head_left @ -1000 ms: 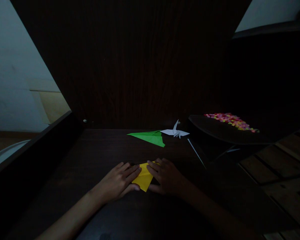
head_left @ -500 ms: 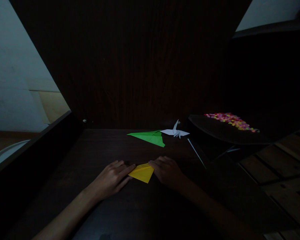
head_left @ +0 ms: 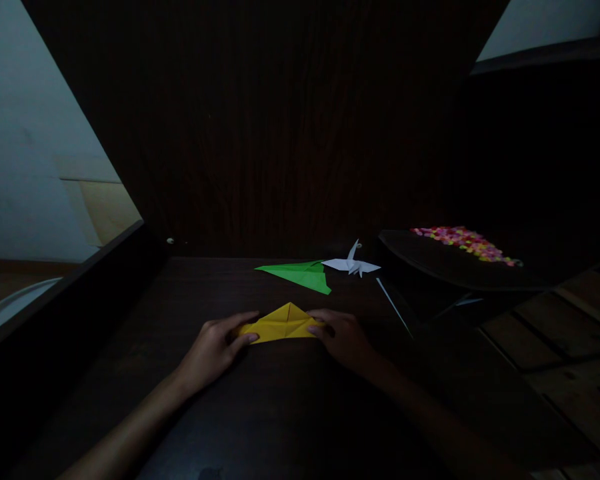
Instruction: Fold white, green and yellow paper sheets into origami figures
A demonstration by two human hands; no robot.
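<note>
A folded sheet of yellow paper (head_left: 287, 325) is held low over the dark tabletop, its peak pointing away from me and crease lines meeting near its middle. My left hand (head_left: 226, 339) pinches its left end, thumb on the near side. At the right end, my right hand (head_left: 341, 335) grips the paper in the same way, thumb on top. Beyond them lies a green paper plane (head_left: 300, 275), pointed to the left. Touching or nearly touching its right end is a white folded paper crane (head_left: 351, 265).
A thin white strip (head_left: 394, 307) lies slantwise to the right. Farther right, a dark curved shelf (head_left: 430, 267) carries a heap of small pink, red and yellow pieces (head_left: 467, 243). A dark upright panel (head_left: 280, 133) closes off the back, and a low side board (head_left: 80, 293) stands left.
The yellow paper has gone from a small flat folded shape to a wider one with a peak on its far side. Both hands have moved apart and now hold its two ends.
</note>
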